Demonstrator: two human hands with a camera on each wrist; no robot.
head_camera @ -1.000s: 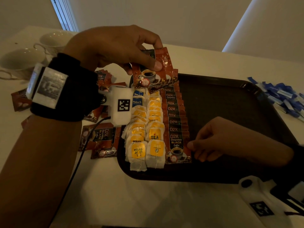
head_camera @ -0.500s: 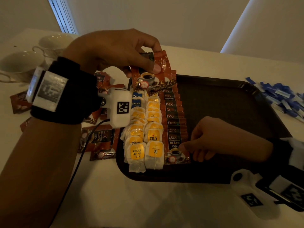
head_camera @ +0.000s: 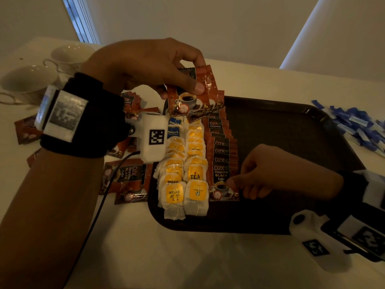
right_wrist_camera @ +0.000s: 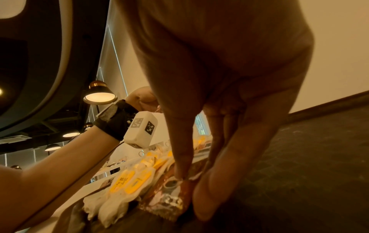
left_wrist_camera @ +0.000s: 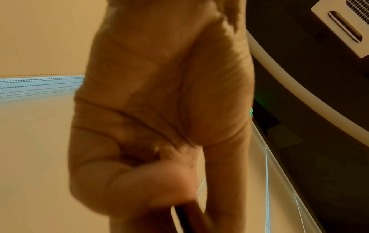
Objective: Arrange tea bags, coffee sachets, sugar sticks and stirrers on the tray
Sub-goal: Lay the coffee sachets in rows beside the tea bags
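Left hand (head_camera: 145,67) pinches glossy crinkled red-brown sachets (head_camera: 192,97) by the top edge, thumb in front and forefinger behind, held upright above the far end of the tray (head_camera: 291,113). Count in the pinch unclear, at least 2. Right hand (head_camera: 266,170) has fingers curled, forefinger tip and thumb on the right edge of the nearest foil sachet in the coffee row (head_camera: 221,155); the right wrist view shows the fingertip (right_wrist_camera: 180,171) pressing that sachet's edge. The tray is dark, rectangular, with rounded corners and a textured floor. On its left part: 2 columns of soft white paper tea bags (head_camera: 183,176) with yellow square tags, overlapped like shingles, then the coffee row just beside them, also overlapped. Loose sachets (head_camera: 125,176) lie flat on the white table (head_camera: 145,257) left of the tray. Blue sticks (head_camera: 358,126) heaped right of the tray. 2 white cups (head_camera: 27,84) far left.
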